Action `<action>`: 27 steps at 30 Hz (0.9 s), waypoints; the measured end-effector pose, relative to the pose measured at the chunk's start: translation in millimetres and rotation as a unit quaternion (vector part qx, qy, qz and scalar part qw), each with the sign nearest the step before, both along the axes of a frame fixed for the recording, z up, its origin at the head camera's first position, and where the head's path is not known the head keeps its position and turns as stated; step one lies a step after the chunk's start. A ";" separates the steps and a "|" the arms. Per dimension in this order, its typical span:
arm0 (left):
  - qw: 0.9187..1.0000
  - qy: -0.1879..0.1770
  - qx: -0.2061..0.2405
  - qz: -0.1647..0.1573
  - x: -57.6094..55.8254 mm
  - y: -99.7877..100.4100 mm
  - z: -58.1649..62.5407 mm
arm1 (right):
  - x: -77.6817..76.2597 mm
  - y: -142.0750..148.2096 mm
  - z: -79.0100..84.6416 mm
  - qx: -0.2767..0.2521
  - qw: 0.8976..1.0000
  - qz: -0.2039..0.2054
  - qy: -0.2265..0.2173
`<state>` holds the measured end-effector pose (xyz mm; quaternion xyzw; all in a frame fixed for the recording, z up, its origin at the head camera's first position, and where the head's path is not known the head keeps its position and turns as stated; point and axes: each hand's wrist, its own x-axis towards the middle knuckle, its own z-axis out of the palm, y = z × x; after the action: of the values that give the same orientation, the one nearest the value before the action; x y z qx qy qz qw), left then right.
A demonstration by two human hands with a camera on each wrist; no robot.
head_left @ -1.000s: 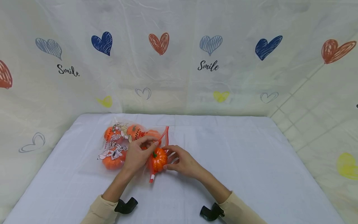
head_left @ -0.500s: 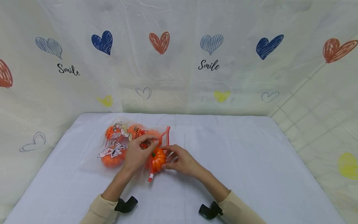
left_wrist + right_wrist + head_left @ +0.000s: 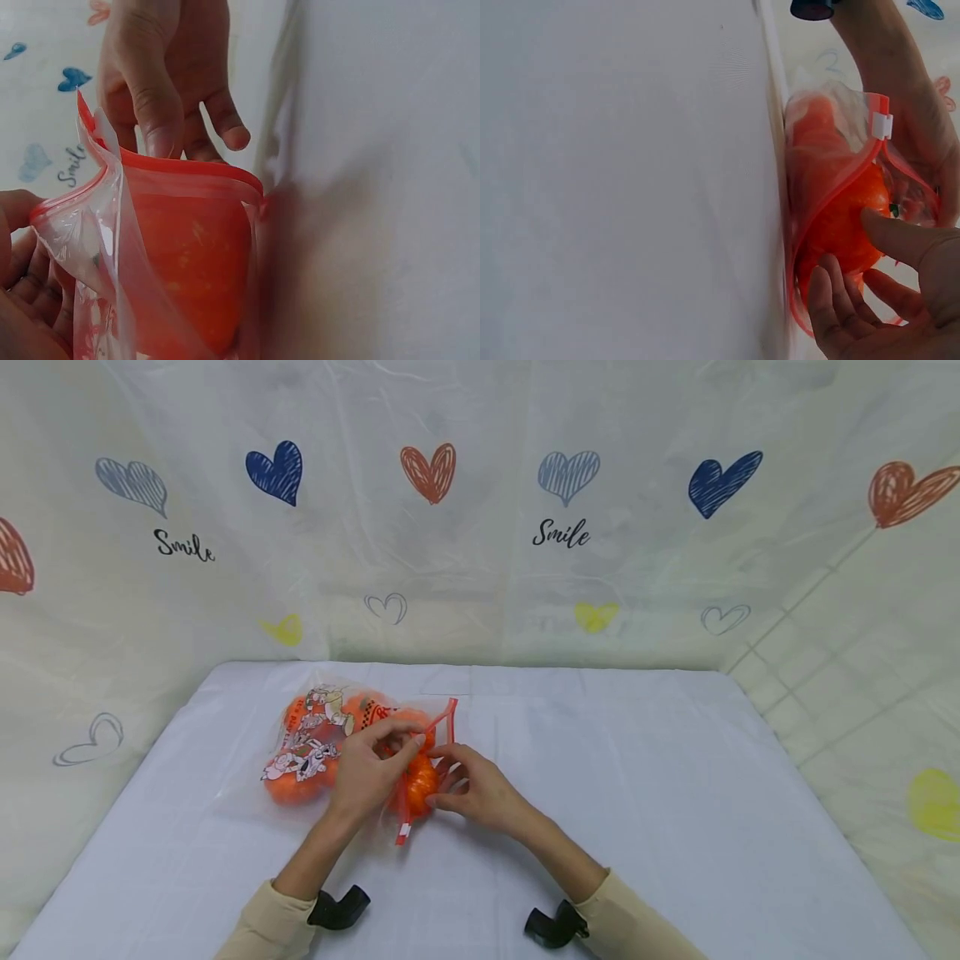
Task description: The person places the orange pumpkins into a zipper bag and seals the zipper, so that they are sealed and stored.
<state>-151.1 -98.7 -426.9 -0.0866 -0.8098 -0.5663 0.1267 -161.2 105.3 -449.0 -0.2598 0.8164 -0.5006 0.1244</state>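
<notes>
A clear zip bag (image 3: 307, 752) with printed cartoon figures and a red zip edge lies on the left of the table. Several orange toy pumpkins show through its plastic. My left hand (image 3: 366, 772) pinches the upper lip of the mouth, which gapes toward the right. In that mouth sits a glossy orange pumpkin (image 3: 844, 229) with a green stem, mostly past the red edge. My right hand (image 3: 480, 789) holds it from the right, thumb on one side and curled fingers on the other. A white slider (image 3: 883, 125) sits at one end of the zip.
A white cloth covers the table (image 3: 615, 793). Behind it hangs a pale curtain (image 3: 480, 560) with printed hearts and "Smile" lettering. Black curved wrist pieces (image 3: 339, 907) sit at both beige cuffs.
My right hand has moved left a little, and the pumpkin has gone deeper into the bag mouth. The left hand keeps its pinch on the bag's lip.
</notes>
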 end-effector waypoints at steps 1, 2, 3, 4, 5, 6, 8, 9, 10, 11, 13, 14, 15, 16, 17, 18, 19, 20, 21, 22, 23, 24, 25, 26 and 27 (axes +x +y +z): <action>1.000 0.000 0.001 -0.001 -0.1 0.1 -0.1 | 0.1 -0.5 -0.1 -0.001 1.000 -0.002 0.000; 1.000 -0.001 0.001 -0.001 -0.1 0.1 -0.2 | 0.0 -0.9 -0.1 -0.003 1.000 -0.003 -0.001; 1.000 -0.001 0.000 -0.002 -0.2 0.2 -0.4 | 0.0 -1.2 -0.2 -0.004 1.000 -0.004 -0.001; 1.000 -0.001 0.001 -0.002 -0.2 0.2 -0.5 | 0.1 -1.3 -0.2 -0.006 1.000 -0.006 -0.002; 1.000 -0.001 0.000 -0.002 -0.3 0.3 -0.6 | 0.2 -1.4 -0.2 -0.007 1.000 -0.007 -0.002; 1.000 -0.002 0.001 -0.002 -0.4 0.3 -0.7 | 0.3 -1.6 -0.2 -0.008 1.000 -0.009 -0.002; 1.000 -0.001 0.001 -0.002 -0.5 0.5 -0.9 | 0.0 -2.0 -0.7 -0.011 1.000 -0.011 -0.004; 1.000 -0.001 0.001 -0.002 -0.5 0.5 -1.1 | -0.2 -2.2 -1.1 -0.012 1.000 -0.011 -0.005; 1.000 -0.001 0.001 -0.001 -0.5 0.6 -1.2 | -0.3 -2.5 -1.4 -0.013 1.000 -0.011 -0.007; 1.000 -0.001 0.001 -0.001 -0.4 0.7 -1.3 | -0.5 -2.8 -1.9 -0.014 1.000 -0.012 -0.007; 1.000 -0.002 0.000 0.000 -0.2 0.7 -1.7 | -0.6 -3.3 -2.7 -0.014 1.000 -0.012 -0.009; 1.000 -0.002 -0.001 0.001 -0.1 0.8 -1.9 | -0.7 -3.5 -3.0 -0.015 1.000 -0.013 -0.010; 1.000 -0.002 -0.001 0.002 0.1 0.8 -2.0 | -0.6 -3.7 -3.2 -0.016 1.000 -0.013 -0.011; 1.000 -0.002 -0.002 0.003 0.2 0.8 -2.0 | -0.5 -3.9 -3.3 -0.016 1.000 -0.014 -0.012; 1.000 -0.001 -0.002 0.003 0.2 0.9 -2.1 | -0.4 -4.2 -3.3 -0.016 1.000 -0.014 -0.012; 1.000 0.000 -0.002 0.003 0.2 0.8 -2.1 | -0.4 -4.4 -3.4 -0.017 1.000 -0.014 -0.013; 1.000 0.000 -0.002 0.003 0.1 0.7 -2.2 | -0.5 -4.7 -3.4 -0.019 1.000 -0.015 -0.014; 1.000 0.001 -0.002 0.003 0.0 0.7 -2.1 | -0.7 -5.1 -3.6 -0.021 1.000 -0.015 -0.014; 1.000 0.002 -0.002 0.004 -0.2 0.7 -2.2 | -0.8 -5.5 -3.8 -0.022 1.000 -0.015 -0.014; 1.000 0.003 -0.003 0.004 -0.4 0.6 -2.2 | -1.1 -5.9 -4.1 -0.022 1.000 -0.015 -0.014; 1.000 0.003 -0.003 0.004 -0.6 0.5 -2.2 | -1.3 -6.3 -4.5 -0.021 1.000 -0.015 -0.013; 1.000 0.004 -0.003 0.005 -0.7 0.5 -2.0 | -1.6 -6.8 -4.9 -0.021 1.000 -0.015 -0.012; 1.000 0.004 -0.004 0.006 -0.8 0.5 -1.9 | -1.9 -7.3 -5.3 -0.021 1.000 -0.016 -0.012; 1.000 0.004 -0.005 0.008 -0.6 0.7 -1.7 | -2.1 -7.7 -5.5 -0.020 1.000 -0.016 -0.013; 1.000 0.004 -0.006 0.009 -0.7 0.8 -1.7 | -2.2 -8.1 -5.8 -0.021 1.000 -0.016 -0.012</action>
<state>-151.8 -97.9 -428.5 -0.0824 -0.8133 -0.5602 0.1342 -163.4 97.2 -454.8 -0.2432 0.8083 -0.5223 0.1213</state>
